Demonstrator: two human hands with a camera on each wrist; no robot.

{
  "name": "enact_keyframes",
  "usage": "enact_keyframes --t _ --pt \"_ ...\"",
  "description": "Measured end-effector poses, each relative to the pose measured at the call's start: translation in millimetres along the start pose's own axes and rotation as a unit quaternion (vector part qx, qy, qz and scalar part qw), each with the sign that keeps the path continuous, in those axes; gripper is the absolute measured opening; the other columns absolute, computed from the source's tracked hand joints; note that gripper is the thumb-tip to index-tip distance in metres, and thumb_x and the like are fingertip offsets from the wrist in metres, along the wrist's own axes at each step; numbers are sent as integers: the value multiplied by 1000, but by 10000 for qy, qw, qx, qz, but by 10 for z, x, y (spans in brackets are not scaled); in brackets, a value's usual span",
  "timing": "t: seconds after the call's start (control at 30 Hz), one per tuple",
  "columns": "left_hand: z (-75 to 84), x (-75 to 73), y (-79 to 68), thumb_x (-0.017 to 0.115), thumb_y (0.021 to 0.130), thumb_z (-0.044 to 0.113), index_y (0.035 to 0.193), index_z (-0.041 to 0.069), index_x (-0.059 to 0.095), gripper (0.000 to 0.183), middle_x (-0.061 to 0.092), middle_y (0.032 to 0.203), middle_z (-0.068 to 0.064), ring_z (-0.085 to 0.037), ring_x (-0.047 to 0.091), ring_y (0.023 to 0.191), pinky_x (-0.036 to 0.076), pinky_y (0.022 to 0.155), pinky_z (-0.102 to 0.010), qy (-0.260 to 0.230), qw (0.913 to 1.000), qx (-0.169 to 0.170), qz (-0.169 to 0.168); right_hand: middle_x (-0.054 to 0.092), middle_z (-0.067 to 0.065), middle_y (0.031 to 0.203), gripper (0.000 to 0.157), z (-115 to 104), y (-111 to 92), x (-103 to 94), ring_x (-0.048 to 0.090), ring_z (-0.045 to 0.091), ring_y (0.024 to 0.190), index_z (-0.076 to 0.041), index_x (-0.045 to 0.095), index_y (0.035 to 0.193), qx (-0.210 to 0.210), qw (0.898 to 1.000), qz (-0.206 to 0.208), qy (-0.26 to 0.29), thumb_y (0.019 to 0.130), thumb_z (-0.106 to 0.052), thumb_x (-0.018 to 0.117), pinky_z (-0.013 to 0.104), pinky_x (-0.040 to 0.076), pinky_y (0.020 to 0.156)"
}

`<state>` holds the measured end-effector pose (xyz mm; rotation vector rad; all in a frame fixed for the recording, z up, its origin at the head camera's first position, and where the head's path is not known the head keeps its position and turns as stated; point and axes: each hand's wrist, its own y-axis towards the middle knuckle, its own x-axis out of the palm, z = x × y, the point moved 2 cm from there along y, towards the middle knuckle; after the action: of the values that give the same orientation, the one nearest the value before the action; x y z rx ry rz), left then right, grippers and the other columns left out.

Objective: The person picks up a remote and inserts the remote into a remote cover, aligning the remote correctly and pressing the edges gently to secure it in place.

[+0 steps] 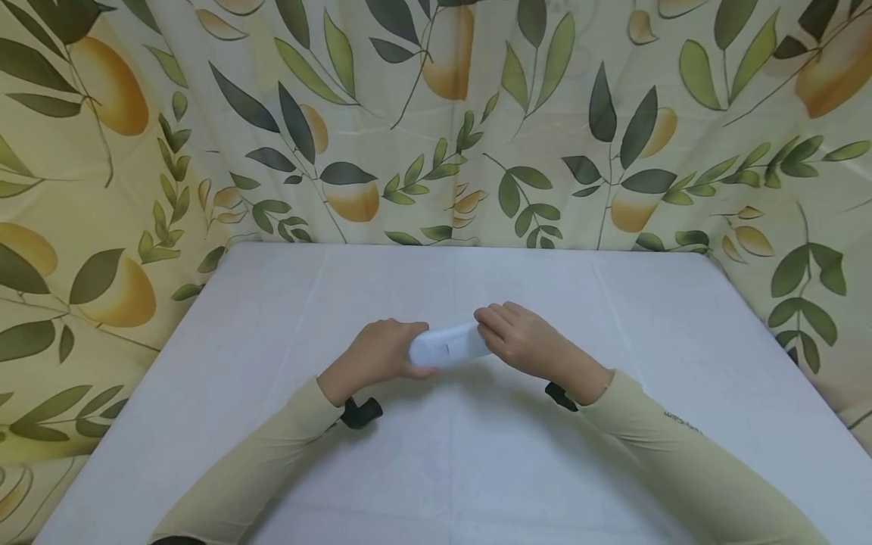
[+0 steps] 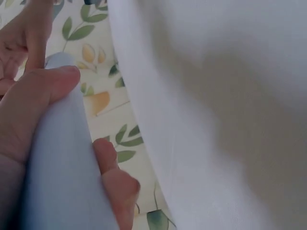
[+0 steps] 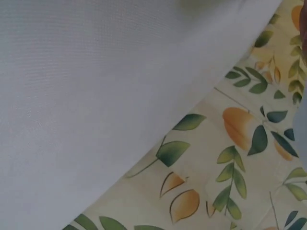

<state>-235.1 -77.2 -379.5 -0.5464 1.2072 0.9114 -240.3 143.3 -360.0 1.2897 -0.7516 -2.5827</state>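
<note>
A smooth, pale bluish-white oblong object (image 1: pixel 448 345) with a small dark mark on its side is held between both hands over the table. Its exact kind I cannot tell. My left hand (image 1: pixel 383 350) grips the left end, thumb on one side and fingers on the other. At the right end, the curled fingers of my right hand (image 1: pixel 523 341) pinch it. In the left wrist view the long rounded body (image 2: pixel 67 158) runs up through the left hand towards the other hand (image 2: pixel 21 40). Only a sliver of the pale surface (image 3: pixel 301 136) enters the right wrist view.
A white-covered table (image 1: pixel 450 469) lies beneath the hands, and their shadows fall on it. Behind and beside it hangs a curtain (image 1: pixel 409 151) printed with leaves and orange fruit. Dark wrist mounts (image 1: pixel 362 413) sit below both sleeve cuffs.
</note>
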Motion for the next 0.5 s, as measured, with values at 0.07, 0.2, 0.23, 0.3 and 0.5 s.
enact_keyframes --t 0.07,0.2,0.23,0.3,0.5 --pt "-13 -9 1 77 71 43 95 13 61 41 66 78 1 -11 56 63 41 53 -23 14 10000 -11 44 61 13 95 38 4 1 1 60 24 80 3 61 91 132 9997 -203 -82 61 -2 84 31 52 69" --pt "-15 -2 4 76 71 44 96 13 61 43 66 76 0 -11 55 61 40 50 -22 232 9997 -16 49 64 11 96 38 -8 -3 17 61 25 83 -2 56 95 398 9978 -512 -117 67 -6 82 32 52 72" --pt "-9 1 6 76 72 45 97 13 61 43 66 76 0 -11 55 61 40 50 -23 294 9996 -16 40 64 10 95 38 -14 -7 25 61 24 82 -3 55 95 425 9976 -536 -92 68 -7 81 32 51 71" --pt "8 7 9 76 71 45 97 13 61 44 66 75 0 -11 55 60 40 50 -23 405 9992 -9 35 63 8 94 38 -26 -11 40 60 22 79 -5 53 96 434 9977 -526 -35 69 -7 80 30 50 68" --pt "76 26 27 76 71 47 101 12 62 48 66 75 -1 -11 54 59 40 49 -23 603 9981 1 136 64 6 93 38 -72 16 67 61 23 82 -10 57 97 773 9966 -244 133 68 -13 82 34 50 70"
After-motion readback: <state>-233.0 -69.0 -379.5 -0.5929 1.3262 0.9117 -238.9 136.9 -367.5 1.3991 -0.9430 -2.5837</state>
